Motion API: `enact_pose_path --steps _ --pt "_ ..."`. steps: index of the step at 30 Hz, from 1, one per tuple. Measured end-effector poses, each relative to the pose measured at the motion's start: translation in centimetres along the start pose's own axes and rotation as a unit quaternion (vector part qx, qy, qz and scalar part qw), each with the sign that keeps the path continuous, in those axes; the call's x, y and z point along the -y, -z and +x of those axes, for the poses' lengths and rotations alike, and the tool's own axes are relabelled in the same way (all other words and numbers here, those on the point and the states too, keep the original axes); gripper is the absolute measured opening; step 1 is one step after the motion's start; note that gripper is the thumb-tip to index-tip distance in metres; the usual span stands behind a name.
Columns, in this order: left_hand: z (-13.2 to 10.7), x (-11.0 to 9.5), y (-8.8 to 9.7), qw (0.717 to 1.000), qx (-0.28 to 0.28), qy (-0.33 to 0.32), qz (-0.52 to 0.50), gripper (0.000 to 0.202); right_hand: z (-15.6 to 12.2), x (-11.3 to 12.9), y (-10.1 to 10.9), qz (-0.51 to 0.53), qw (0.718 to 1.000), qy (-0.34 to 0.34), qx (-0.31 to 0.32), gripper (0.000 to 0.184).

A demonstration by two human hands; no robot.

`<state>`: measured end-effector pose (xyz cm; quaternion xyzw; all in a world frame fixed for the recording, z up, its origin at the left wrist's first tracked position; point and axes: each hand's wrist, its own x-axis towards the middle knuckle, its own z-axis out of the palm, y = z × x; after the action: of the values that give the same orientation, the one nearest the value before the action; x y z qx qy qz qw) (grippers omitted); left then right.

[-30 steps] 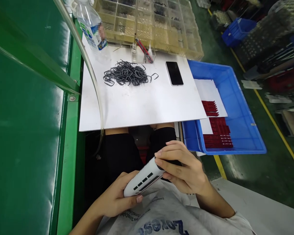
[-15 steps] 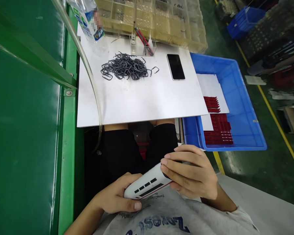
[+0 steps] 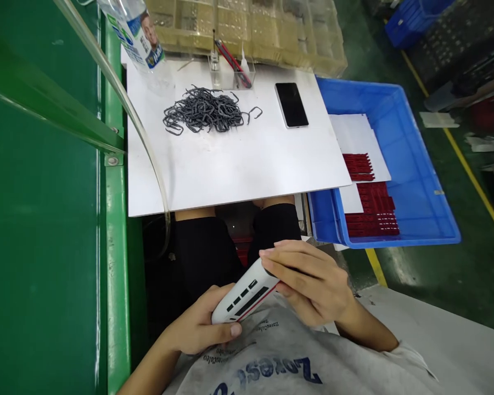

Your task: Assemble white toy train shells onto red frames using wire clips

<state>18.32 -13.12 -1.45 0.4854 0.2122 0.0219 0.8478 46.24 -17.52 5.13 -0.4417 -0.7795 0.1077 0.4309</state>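
1. The white plastic housing with black slots and a red edge line sits in both hands, low at 6 o'clock, above the lap and clear of the bench.
2. Left hand: grip clamped on the housing's lower end, thumb across its face.
3. Right hand: grip clamped on the upper end, fingers wrapped over it.
4. White board at 12 o'clock. On it: a tangle of dark grey wire clips, with a black smartphone just beside it at 3 o'clock.
5. Farther out at 12 o'clock: a clear acrylic stand holding a red-handled tool, and a compartment tray.
6. Plastic water bottle at 11 o'clock.
7. Blue plastic crate at 2 o'clock, holding red comb-like strips on white paper.
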Motion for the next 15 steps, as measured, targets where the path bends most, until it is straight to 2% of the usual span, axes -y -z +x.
enact_pose_path --steps 3,7,10,13,15 --pt "0.3 -0.4 0.2 0.985 -0.085 -0.028 0.146 0.049 -0.6 -0.2 -0.2 0.021 0.999 -0.044 0.009 0.051" --pt "0.9 -1.0 0.3 0.964 -0.102 -0.050 0.242 0.047 -1.2 -0.8 -0.4 0.051 0.991 -0.124 0.028 0.072" --pt "0.8 -1.1 0.4 0.963 -0.092 -0.033 0.252 0.047 -1.1 -1.0 -0.4 0.018 0.993 -0.103 0.061 0.074" --pt "0.2 -1.0 0.7 0.957 -0.098 0.004 0.275 0.047 -0.8 -1.2 -0.2 -0.062 0.991 -0.060 0.098 0.075" --pt "-0.3 -0.9 1.0 0.965 -0.097 0.019 0.244 0.054 -0.7 -1.8 -0.1 -0.057 0.992 -0.055 0.095 0.066"
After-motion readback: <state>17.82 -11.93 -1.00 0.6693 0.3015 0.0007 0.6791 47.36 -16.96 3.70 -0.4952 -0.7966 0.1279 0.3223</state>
